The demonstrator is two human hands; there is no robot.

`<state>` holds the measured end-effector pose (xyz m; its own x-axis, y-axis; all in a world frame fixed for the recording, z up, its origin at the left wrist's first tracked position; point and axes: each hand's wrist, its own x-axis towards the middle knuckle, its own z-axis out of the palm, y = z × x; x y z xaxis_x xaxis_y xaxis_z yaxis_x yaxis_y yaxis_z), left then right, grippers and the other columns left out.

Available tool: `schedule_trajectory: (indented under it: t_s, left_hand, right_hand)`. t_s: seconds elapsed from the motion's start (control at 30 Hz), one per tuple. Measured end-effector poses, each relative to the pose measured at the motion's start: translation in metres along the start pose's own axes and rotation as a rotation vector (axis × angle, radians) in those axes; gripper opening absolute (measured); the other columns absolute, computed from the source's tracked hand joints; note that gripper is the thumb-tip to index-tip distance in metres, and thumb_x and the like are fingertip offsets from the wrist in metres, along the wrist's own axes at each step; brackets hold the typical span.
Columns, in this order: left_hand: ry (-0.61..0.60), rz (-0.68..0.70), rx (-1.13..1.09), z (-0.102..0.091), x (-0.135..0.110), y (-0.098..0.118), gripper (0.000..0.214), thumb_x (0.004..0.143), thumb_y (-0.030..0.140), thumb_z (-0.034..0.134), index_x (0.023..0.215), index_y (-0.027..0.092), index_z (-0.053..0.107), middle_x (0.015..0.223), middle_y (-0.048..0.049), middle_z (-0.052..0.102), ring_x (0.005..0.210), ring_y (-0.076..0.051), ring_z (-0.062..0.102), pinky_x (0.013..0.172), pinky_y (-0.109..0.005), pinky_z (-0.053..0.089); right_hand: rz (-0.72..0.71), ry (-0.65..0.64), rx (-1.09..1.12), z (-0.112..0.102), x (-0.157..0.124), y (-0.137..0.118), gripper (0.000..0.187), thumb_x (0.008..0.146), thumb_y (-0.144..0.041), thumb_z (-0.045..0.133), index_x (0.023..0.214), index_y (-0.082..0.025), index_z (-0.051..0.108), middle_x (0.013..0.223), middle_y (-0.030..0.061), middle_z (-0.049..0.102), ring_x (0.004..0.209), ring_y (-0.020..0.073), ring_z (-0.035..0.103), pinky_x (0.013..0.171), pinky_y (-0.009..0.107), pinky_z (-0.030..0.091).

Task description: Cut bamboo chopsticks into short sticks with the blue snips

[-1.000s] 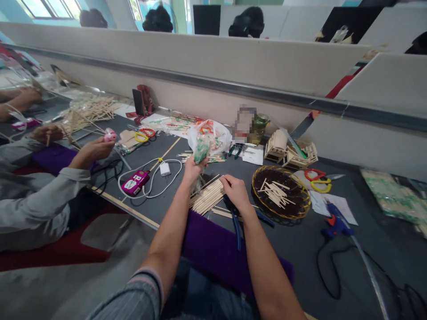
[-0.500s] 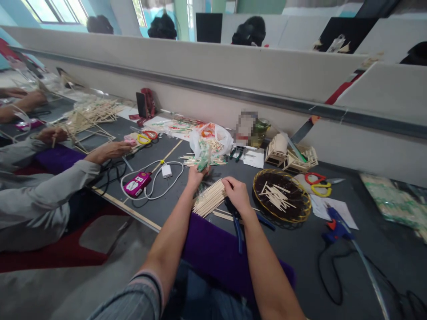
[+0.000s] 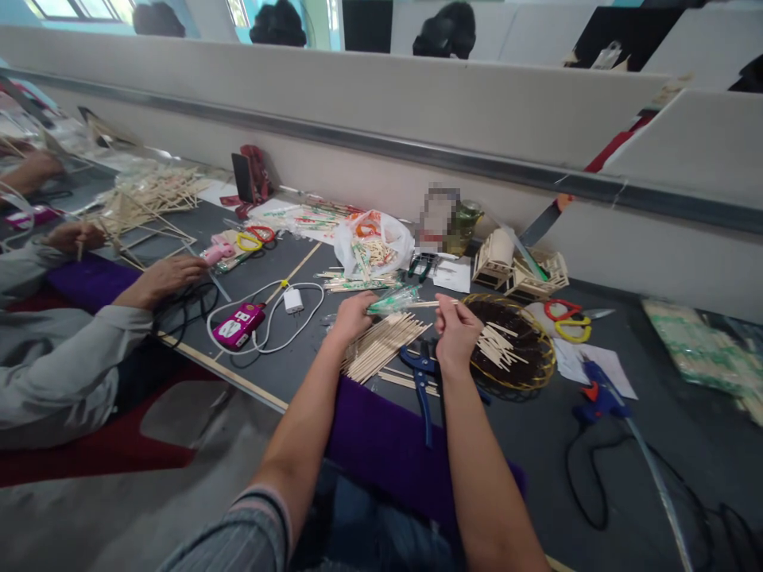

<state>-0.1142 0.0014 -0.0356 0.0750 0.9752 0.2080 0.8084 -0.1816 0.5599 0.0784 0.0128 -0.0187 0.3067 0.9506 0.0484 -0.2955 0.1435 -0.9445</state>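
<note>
My left hand (image 3: 355, 314) is closed around a clear plastic wrapper with green print (image 3: 398, 297). Out of its right end stick pale wooden chopsticks (image 3: 427, 304), pinched by the fingers of my right hand (image 3: 456, 332). Below the wrapper lies a slanted pile of bare chopsticks (image 3: 381, 348), close to my left hand. A blue-handled cutter (image 3: 423, 385) rests between the pile and my right forearm, partly over a few more sticks. Right of my right hand is a dark woven basket (image 3: 545, 361) with short cut sticks (image 3: 499, 345) in it.
A white plastic bag (image 3: 342, 246) of stick pieces stands behind. A purple power box (image 3: 239, 327) with a white cable lies left. On the right are scissors (image 3: 572, 326), a blue glue gun (image 3: 602, 393) and wrapped chopsticks (image 3: 697, 349). A co-worker's hand (image 3: 170, 278) is at far left.
My right hand has moved up and right from the chopstick pile and now grips chopsticks at the wrapper's end. The wrapper has swung from upright to lying sideways. The view has tilted slightly down.
</note>
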Motion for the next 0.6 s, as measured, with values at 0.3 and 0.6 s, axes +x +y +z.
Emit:
schedule_trajectory:
  t_s: [0.3,0.6]
  left_hand:
    - [0.604,-0.436,-0.642,0.000,0.009,-0.026,0.019,0.071,0.033,0.066,0.078,0.016,0.067,0.073,-0.0040,0.068,0.061,-0.015,0.057,0.052,-0.023,0.040]
    - [0.579,-0.410,-1.346,-0.011,0.009,-0.010,0.044,0.056,0.047,0.082,0.077,0.013,0.062,0.073,-0.0027,0.067,0.048,-0.004,0.051,0.033,-0.014,0.026]
  right_hand:
    - [0.024,0.066,0.037,-0.024,0.016,-0.026,0.029,0.069,-0.042,0.071,0.066,-0.017,0.058,0.044,-0.0096,0.047,0.031,0.0008,0.030,0.029,0.014,0.018]
    - [0.396,-0.444,-0.269,-0.001,-0.005,0.028,0.029,0.069,-0.043,0.066,0.070,-0.014,0.061,0.049,-0.0009,0.061,0.030,0.0043,0.035,0.028,0.017,0.021]
